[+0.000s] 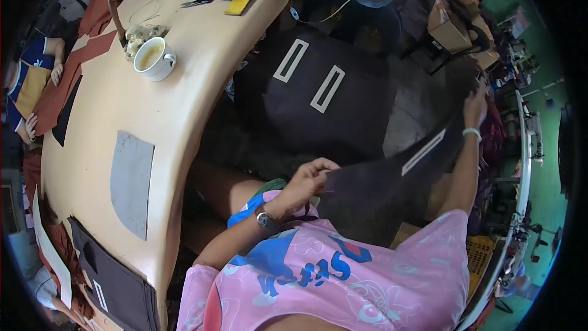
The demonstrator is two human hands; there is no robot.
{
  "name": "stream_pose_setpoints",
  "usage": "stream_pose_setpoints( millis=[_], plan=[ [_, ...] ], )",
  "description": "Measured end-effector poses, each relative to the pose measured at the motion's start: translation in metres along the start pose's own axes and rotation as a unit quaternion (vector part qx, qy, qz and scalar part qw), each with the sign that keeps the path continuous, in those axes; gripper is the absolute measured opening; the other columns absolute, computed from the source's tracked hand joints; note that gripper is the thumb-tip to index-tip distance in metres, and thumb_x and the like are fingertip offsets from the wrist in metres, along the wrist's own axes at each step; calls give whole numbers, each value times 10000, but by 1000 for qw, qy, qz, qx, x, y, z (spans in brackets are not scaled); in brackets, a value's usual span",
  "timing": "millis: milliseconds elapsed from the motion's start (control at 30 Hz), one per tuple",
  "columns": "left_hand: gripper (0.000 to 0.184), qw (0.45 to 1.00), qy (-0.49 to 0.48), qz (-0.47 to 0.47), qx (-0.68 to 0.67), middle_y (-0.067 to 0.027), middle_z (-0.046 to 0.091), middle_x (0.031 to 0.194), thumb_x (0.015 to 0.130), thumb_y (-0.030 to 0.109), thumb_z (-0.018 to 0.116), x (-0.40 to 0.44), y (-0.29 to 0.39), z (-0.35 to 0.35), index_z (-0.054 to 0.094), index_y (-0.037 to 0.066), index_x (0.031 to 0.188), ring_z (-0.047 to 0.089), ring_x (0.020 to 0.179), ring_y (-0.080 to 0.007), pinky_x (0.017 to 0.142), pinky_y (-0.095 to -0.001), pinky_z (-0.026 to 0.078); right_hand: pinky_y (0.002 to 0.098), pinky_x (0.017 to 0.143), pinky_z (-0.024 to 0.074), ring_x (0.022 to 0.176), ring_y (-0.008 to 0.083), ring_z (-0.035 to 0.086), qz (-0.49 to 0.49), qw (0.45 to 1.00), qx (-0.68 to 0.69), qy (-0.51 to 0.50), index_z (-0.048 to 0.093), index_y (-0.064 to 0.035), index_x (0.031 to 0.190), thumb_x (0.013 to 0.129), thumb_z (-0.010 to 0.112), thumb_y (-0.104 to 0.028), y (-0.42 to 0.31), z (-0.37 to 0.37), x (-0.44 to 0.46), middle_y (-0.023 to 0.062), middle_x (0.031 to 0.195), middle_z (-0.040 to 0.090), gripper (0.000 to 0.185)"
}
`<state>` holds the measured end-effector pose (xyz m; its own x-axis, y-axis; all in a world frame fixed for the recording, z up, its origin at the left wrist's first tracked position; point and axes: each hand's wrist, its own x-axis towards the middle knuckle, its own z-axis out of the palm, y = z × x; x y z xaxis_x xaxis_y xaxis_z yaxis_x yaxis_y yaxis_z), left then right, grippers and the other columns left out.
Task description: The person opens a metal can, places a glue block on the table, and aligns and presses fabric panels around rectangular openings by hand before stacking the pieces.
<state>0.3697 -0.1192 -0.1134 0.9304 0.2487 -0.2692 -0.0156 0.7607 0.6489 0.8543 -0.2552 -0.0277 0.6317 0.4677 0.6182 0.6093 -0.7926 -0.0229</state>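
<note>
My left hand (306, 182), wearing a wristwatch, pinches one corner of a dark fabric piece (380, 178) in front of my body. The cloth stretches up to the right towards my right hand (475, 105), which has a beaded bracelet and appears closed on its far end; the fingertips are partly hard to make out. A narrow white rectangular patch (422, 152) with a dark slot lies on this cloth. Beyond it, another dark fabric panel (361, 98) is spread out low down, bearing two similar white slotted rectangles (327, 89).
On the table (177, 141) to my left stand a cup (154, 59), a grey curved template (132, 181) and stacked dark cloth (113, 276). Another person's hands (56, 73) touch brown fabric at the far left. Cardboard boxes (450, 24) stand at the upper right.
</note>
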Motion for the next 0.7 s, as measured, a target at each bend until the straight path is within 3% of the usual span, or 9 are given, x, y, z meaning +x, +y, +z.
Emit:
stream_pose_setpoints(
  millis=[100,133,267,300,467,567,700],
  plan=[
    [157,986,135,-53,-86,-41,601,1012,921,123,507,4,-3,-21,537,50,1056,596,916,-149,836,-321,471,457,687,461,754,377,607,-67,998,7,-4,361,-126,1352,800,569,-73,-38,57,7,220,800,621,592],
    [163,979,153,-51,-127,-47,597,1039,912,128,524,6,-8,-29,531,68,1063,586,954,-192,857,-368,461,461,694,463,746,390,605,-61,997,8,-38,380,-111,1334,790,577,-67,-53,72,8,229,799,621,580],
    [127,935,304,-134,-128,-68,593,1039,892,98,548,22,-38,-63,519,77,1013,576,960,-233,879,-398,460,453,723,474,773,365,620,-77,993,-7,-94,416,-95,1305,792,598,-136,-102,137,6,206,824,640,546],
    [122,932,306,-133,-143,-69,593,1030,890,92,549,24,-47,-73,517,77,1006,576,959,-234,883,-403,459,448,747,467,792,352,619,-71,987,-6,-142,418,-101,1310,805,582,-142,-122,134,4,201,838,642,532],
    [113,924,322,-128,-160,-71,591,992,881,64,550,24,-41,-80,508,82,985,579,946,-238,881,-425,466,429,812,441,860,315,607,-71,978,24,-194,422,-107,1314,821,553,-121,-175,167,-8,172,883,644,511],
    [162,920,335,-118,-165,-69,594,1044,897,98,537,24,-44,-85,501,85,1054,600,889,-205,806,-364,494,421,825,434,881,301,603,-80,979,21,-184,425,-104,1313,817,555,-115,-187,188,-11,145,904,649,513],
    [193,914,352,-120,-161,-84,559,1106,892,109,546,28,-55,-96,490,83,1075,557,988,-219,843,-384,465,440,888,384,959,289,570,-62,975,44,-210,386,-102,1339,810,560,-109,-202,202,-20,119,953,641,556]
  ],
)
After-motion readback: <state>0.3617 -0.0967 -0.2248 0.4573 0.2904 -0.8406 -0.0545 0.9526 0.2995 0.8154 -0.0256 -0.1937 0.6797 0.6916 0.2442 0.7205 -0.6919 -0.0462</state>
